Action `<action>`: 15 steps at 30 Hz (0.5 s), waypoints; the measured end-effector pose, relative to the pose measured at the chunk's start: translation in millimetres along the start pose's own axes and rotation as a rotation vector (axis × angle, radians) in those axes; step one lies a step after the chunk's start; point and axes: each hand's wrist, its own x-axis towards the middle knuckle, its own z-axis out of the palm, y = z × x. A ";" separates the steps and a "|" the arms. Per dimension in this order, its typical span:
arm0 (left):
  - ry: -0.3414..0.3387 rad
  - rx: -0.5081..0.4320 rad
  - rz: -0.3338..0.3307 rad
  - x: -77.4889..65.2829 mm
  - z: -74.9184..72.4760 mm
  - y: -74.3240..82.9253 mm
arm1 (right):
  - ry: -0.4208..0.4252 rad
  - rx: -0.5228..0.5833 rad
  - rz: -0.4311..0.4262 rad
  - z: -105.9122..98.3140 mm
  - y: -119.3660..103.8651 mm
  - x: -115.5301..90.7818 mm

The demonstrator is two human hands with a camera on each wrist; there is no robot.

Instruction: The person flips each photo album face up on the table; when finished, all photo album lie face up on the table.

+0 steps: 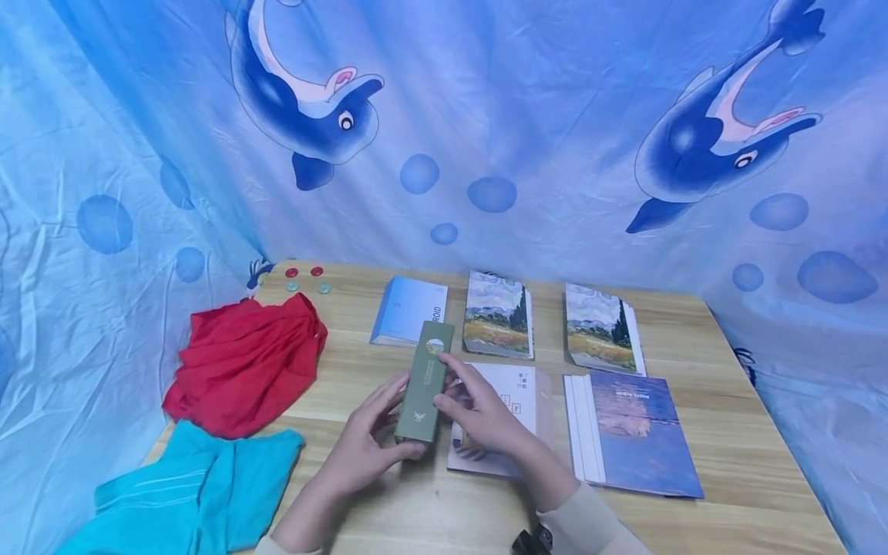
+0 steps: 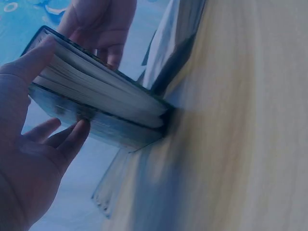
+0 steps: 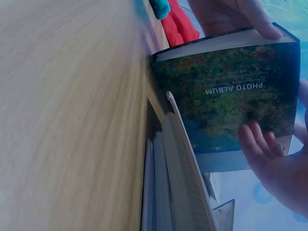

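Nearest: your left hand (image 1: 364,435) grips the green album (image 1: 421,385), thumb over its near end, fingers on its left cover. Your right hand (image 1: 482,412) lays slightly bent fingers on its right cover, not wrapped round it. The album stands spine up between both hands, over the tabletop (image 1: 416,528).

Step, as I read it: steadying and turning the album two-handed. The next move calls for even pressure on both covers so the pages don't fan, plus clearance from the white album (image 1: 520,385) just to its right.

Left of the green album: teal cloth (image 1: 201,486), red cloth (image 1: 250,370) beyond. Well to its right: a purple album (image 1: 638,432). Past its far end: a pale blue book (image 1: 411,308), partly overlapped by it in the head view; then, farther right, two landscape-covered books (image 1: 496,312) (image 1: 600,327). Far left of it: four small discs (image 1: 317,271). Behind everything: a dolphin curtain (image 1: 486,116).

Hard to make out: whether the green album's lower edge touches the tabletop; the left wrist view is dim and smeared there. Some right fingers are hidden behind its cover. The teal cloth runs out of frame.
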 end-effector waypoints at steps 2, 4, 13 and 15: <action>0.003 0.071 0.030 -0.5 -3.1 2.9 | 0.003 -0.020 -0.005 2.7 -1.3 1.0; 0.004 0.122 0.040 -1.3 -6.5 5.6 | 0.002 -0.034 0.001 5.1 -2.9 1.6; -0.016 0.173 0.039 -0.6 -29.5 14.3 | -0.105 -0.020 -0.013 16.1 0.6 3.8; -0.028 0.168 0.029 -0.8 -33.8 13.4 | -0.136 -0.064 0.019 18.1 2.3 2.6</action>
